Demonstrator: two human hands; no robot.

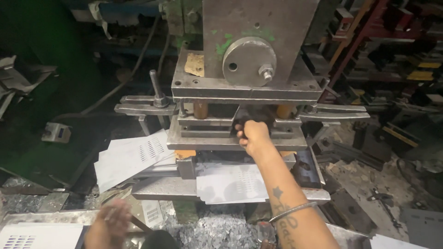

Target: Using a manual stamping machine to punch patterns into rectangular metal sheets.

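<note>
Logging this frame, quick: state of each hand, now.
Left hand: blurred, on a thin rod; grip cannot be told.
Right hand: closed on a dark metal piece in the press.

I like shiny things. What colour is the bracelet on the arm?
Silver. The thin metal bracelet circles the right forearm, clearest in the head view.
</note>
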